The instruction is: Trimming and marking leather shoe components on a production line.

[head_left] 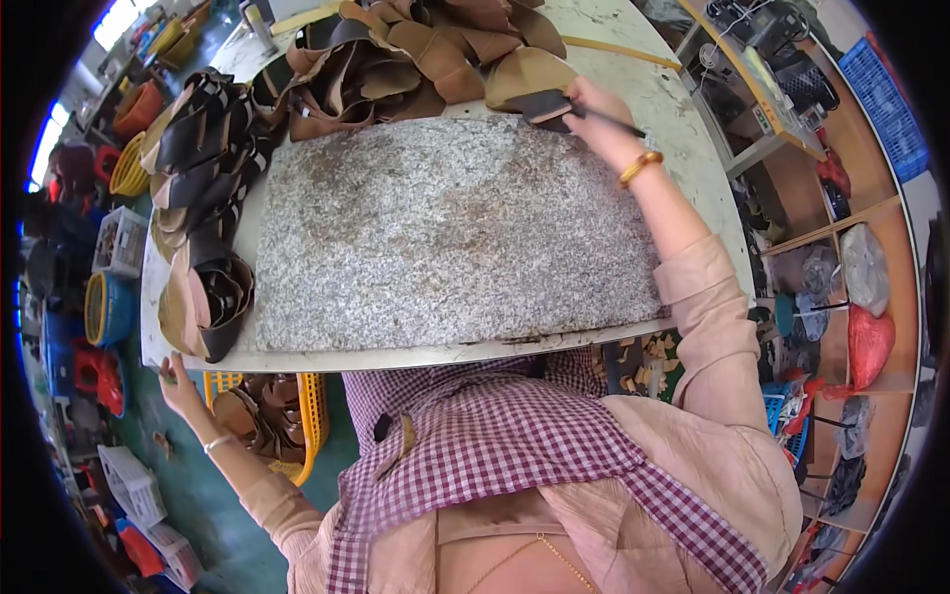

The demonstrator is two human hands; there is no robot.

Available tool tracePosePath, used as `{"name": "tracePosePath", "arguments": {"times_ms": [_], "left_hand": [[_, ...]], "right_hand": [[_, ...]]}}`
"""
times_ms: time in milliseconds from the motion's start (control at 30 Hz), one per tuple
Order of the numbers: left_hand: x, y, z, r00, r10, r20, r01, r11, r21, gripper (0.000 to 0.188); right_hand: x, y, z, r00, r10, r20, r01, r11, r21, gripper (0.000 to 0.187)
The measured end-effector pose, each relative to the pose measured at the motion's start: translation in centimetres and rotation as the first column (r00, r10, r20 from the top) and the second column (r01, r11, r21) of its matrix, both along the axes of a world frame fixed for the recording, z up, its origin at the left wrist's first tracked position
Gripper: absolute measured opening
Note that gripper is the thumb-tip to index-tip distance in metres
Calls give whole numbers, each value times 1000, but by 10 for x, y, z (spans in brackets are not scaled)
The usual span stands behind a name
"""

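At the far right of the table, my right hand is closed around a dark flat piece. A thin dark end of it sticks out past the hand, and I cannot make out its exact kind. It lies beside a tan leather-like piece at the slab's far edge. My left hand is low by the table's near left corner, fingers apart, close to a stack of curved dark and tan shoe-upper pieces. Between the hands lies a speckled grey stone slab.
A heap of brown and black cut pieces covers the table's far side. Under the left edge stands a yellow basket holding brown pieces. Wooden shelves with bags stand at right. Crates and baskets, including a blue one, line the left.
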State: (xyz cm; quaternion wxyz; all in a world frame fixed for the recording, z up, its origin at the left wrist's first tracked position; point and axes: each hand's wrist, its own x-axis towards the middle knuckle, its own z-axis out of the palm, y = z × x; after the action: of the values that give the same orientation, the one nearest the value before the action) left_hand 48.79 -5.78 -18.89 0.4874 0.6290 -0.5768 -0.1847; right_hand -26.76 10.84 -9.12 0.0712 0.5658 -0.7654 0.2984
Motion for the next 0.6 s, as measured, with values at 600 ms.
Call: {"name": "tracePosePath", "arguments": {"times_ms": [600], "left_hand": [[-216, 67, 109, 936, -352, -27, 339, 917, -209, 18]], "right_hand": [[98, -42, 148, 687, 287, 668, -567, 786, 246, 24]]}}
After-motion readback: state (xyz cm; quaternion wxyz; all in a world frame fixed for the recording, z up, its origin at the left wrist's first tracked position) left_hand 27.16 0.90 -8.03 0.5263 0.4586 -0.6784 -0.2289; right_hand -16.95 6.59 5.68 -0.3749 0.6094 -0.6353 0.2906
